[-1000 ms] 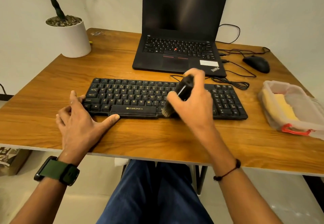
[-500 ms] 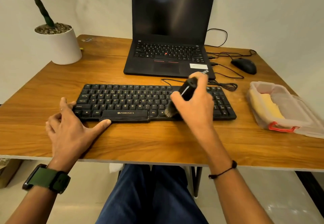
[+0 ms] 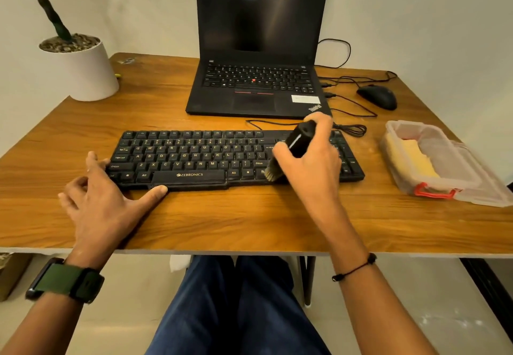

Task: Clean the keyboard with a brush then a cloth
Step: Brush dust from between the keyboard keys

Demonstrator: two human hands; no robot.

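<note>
Flat black plastic keyboard lies mid-frame; black-handled brush tilts, its bristles touching the lower right keys; folded yellow cloth at right.

A wooden desk with warm grain and a pale edge is standing against a plain off-white wall, which is meeting a second wall in the corner behind a white plant pot sitting at the desk's far left. Soft, even light is falling over the tabletop, and a dark metal desk leg is showing underneath. Below, a light, glossy tiled floor is catching faint reflections.
</note>
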